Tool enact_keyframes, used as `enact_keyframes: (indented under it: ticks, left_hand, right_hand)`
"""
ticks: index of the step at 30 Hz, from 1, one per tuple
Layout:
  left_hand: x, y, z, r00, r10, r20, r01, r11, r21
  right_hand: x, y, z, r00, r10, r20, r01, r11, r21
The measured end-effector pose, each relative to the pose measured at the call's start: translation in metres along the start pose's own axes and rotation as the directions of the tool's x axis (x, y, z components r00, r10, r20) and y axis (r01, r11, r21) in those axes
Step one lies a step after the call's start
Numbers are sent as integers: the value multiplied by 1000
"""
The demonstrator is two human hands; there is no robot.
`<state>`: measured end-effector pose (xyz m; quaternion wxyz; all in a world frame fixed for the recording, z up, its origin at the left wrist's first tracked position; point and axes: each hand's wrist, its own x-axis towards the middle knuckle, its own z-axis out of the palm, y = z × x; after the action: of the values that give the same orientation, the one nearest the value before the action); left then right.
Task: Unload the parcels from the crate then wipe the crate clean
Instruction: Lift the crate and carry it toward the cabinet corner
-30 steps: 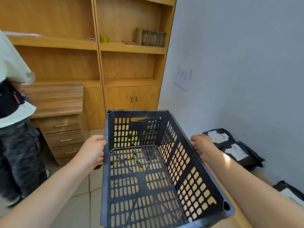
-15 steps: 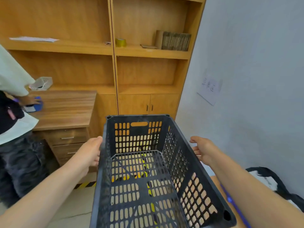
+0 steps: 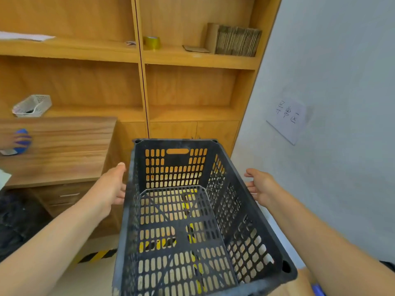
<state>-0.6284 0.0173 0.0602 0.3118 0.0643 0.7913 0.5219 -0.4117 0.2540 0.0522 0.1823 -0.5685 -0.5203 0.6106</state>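
Wooden shelving [image 3: 192, 86] fills the background, with a roll of yellowish tape [image 3: 151, 42] and a stack of cardboard [image 3: 237, 41] on an upper shelf and a white basket [image 3: 32, 105] lower left, behind a wood-grain desk [image 3: 64, 150]. To the right a pale wall [image 3: 342, 60] carries a handwritten sheet of paper [image 3: 287, 119]. From the head camera, the dark slotted crate [image 3: 177, 161] sits centre frame between both forearms, tilted with its open top toward the viewer; striped yellow-and-black floor tape [image 3: 96, 256] shows beside it and through its slots. The left hand [image 3: 113, 186] lies against the outside of the left wall, thumb straight up beside the rim; its fingertips are hidden, so I cannot tell whether they grip. The right hand [image 3: 259, 186] is spread wide, fingers straight, reaching to the right wall just below the rim.
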Motion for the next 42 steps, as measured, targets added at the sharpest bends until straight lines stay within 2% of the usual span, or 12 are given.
enact_keyframes:
  ticks: [8,14,18,23,35,42]
  left_hand:
    - [123,59,21,992,-9,124,-1,997,81]
    - [197,93,55,969,32,245,-84,976,202]
    - [242,109,91,943,-4,333,-81,967,243]
    - [299,116,144,905,-69,419,-78,943,324]
    - [428,116,301,861,-302,409,64,862,503]
    - [488,92,368,836,-396,379,161,839,521]
  right_hand:
    - [75,-49,34,994,27,-105,-25,1000,18]
    - [130,-59,49,977,71,-200,-51,993,104]
    - [162,-61,45,958,139,-250,-92,977,192]
    - [208,-69,30,943,170,-287,-121,976,179]
    - [385,-76,-24,923,271,-274,-255,962,94]
    - [487,-54,-36,904,332,-271,-322,943,82]
